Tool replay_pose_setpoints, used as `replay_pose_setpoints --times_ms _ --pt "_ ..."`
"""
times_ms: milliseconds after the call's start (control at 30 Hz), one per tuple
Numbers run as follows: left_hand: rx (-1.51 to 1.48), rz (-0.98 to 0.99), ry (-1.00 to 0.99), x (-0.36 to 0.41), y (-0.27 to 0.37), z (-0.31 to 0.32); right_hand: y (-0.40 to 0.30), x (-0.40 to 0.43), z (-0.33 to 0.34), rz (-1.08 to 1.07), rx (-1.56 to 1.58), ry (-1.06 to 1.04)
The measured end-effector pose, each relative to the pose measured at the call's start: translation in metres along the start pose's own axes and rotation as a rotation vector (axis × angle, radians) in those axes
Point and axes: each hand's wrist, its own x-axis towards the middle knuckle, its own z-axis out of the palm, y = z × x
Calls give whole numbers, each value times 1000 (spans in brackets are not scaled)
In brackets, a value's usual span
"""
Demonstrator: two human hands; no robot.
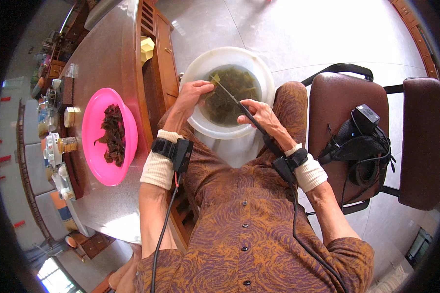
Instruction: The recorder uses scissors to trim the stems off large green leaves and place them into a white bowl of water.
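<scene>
A whitish plastic tub [266, 73] stands between my knees, with murky water and green-brown leafy pieces [236, 95] in it. Over its left part, my left hand [194, 96] pinches a small yellow-green leafy piece [215, 79] between thumb and fingers. My right hand [258, 115] is closed around the dark handle of a long, thin tool [228, 91], whose narrow metal end reaches up-left to that piece. Whether it is a blade or tweezers I cannot tell. On the table to my left, a pink plastic basin [91, 146] holds dark reddish-brown leafy pieces [113, 135].
The wooden table [106, 62] with drawers runs along my left side, with jars [68, 144] and containers at its far edge. At my right stands a brown padded chair [330, 110] bearing a black device [366, 116] and cables. Cables run from straps on both my wrists.
</scene>
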Motion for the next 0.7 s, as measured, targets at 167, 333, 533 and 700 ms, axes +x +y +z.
replay_pose_setpoints --times_ms 167,333,533,700 --pt "111 -12 -27 3 6 1 0 1 1 -7 74 -3" --pt "153 -5 -13 7 4 -4 4 -1 1 104 170 -60" --pt "232 21 -30 10 0 -4 -3 2 -1 96 183 -47" --pt "142 33 61 8 3 0 9 1 -4 129 241 -71"
